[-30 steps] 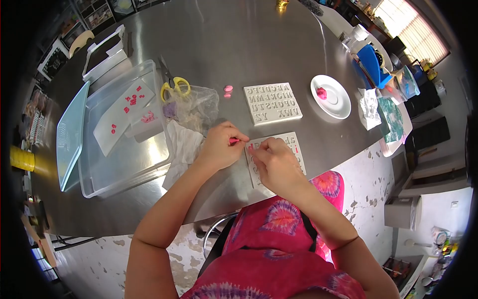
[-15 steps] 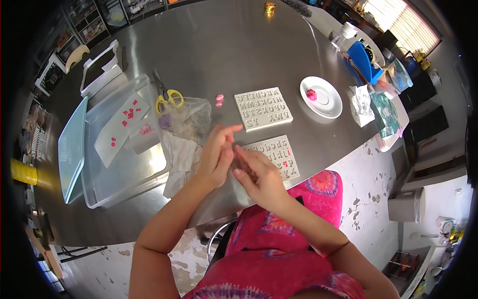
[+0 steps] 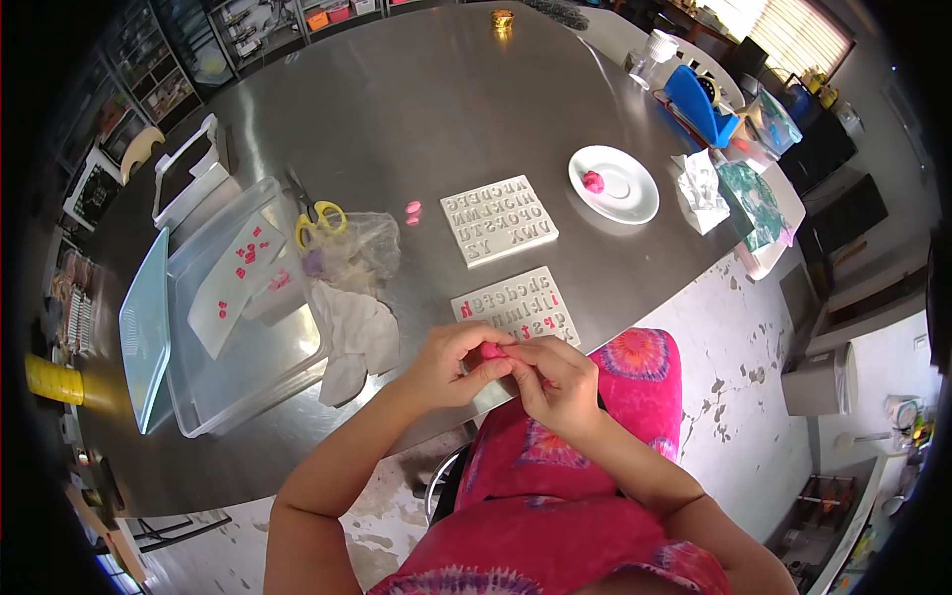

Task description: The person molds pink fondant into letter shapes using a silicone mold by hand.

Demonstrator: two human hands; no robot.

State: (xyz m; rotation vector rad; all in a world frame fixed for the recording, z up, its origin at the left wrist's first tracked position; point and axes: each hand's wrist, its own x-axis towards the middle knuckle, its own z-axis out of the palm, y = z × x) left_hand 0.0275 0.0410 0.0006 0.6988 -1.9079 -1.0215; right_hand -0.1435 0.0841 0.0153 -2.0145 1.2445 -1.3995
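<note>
Between thumb and finger, my left hand point(image 3: 448, 367) pinches a small pink lump point(image 3: 491, 351). My right hand point(image 3: 553, 380) meets it fingertip to fingertip, its thumb and finger closed at the lump's right side. Just beyond the hands lies a white mold with lowercase letters point(image 3: 521, 300), a few of its cavities filled pink; the hands cover its near part. Farther back is an uppercase letter mold point(image 3: 498, 220). A white saucer point(image 3: 635, 188) holds a pink lump point(image 3: 593, 181). Two small pink pieces point(image 3: 413, 213) rest left of the uppercase mold.
At left are a clear plastic tray point(image 3: 198, 387) with pink letters on paper, its pale blue lid point(image 3: 145, 332), yellow-handled scissors point(image 3: 322, 223), a plastic bag point(image 3: 367, 248) and a white cloth point(image 3: 354, 337). Crumpled tissue point(image 3: 701, 193) and a blue holder point(image 3: 699, 107) stand at right.
My hands have moved nearer the table's front edge and come together on a pink lump that now shows between the fingertips. More of the lowercase mold is visible. The view has shifted slightly.
</note>
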